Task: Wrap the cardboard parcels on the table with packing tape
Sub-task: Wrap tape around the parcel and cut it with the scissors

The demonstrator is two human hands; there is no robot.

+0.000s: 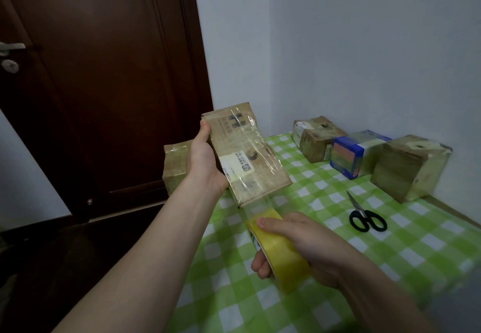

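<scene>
**A:** Where is the parcel (247, 155)?

**B:** Up in the air, above the left side of the table (390, 254). It is tilted, with its far end higher than its near end. Shiny clear tape lies across its upper face, over a white label.

**A:** What holds it?

**B:** The left hand (205, 161) grips it along its left edge. The thumb presses on the upper corner and the palm lies against the side. The other fingers are behind the cardboard, so I cannot tell how they lie.

**A:** And the right hand (307, 244)?

**B:** It holds the roll of tape (281, 252), which is yellow, low over the table and nearer the camera than the parcel. The thumb lies over the top of the roll and the fingers curl round it from below.

**A:** Are the roll and the parcel joined?

**B:** Yes. A clear strip of tape (253, 206) runs from the parcel's lower edge down to the roll.

**A:** What else is on the table?

**B:** A green and white checked cloth covers it. A second parcel (175, 166) stands at the left edge, partly hidden behind the left hand. By the wall (364, 46) three more stand in a row: a brown box (316, 138), a blue box (356, 154) and a larger brown box (408, 167), each just beside the next. Black-handled scissors (364, 216) lie flat on the cloth in front of them, apart from both hands.

**A:** And past the table?

**B:** A dark wooden door (104, 72) is on the left.
</scene>
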